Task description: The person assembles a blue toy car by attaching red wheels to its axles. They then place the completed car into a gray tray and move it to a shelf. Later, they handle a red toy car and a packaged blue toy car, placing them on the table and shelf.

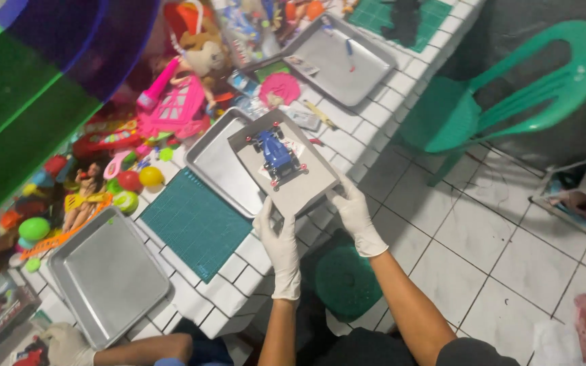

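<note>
I see both gloved hands gripping one small metal tray by its near edge: the left hand is closed on the near left corner, the right hand is closed on the near right corner. The tray is lifted and tilted above the white tiled counter, overlapping a larger metal tray that rests flat beneath it. On the held tray sits a blue toy race car with red wheels, near the tray's middle, on a white card. A green cutting mat lies on the counter just left of the hands. A further metal tray lies at the counter's near left, and another person's gloved hand is beside its near corner. A heap of colourful toys fills the counter's far side. A green plastic chair stands on the tiled floor to the right, and a green stool is below the arms.
</note>
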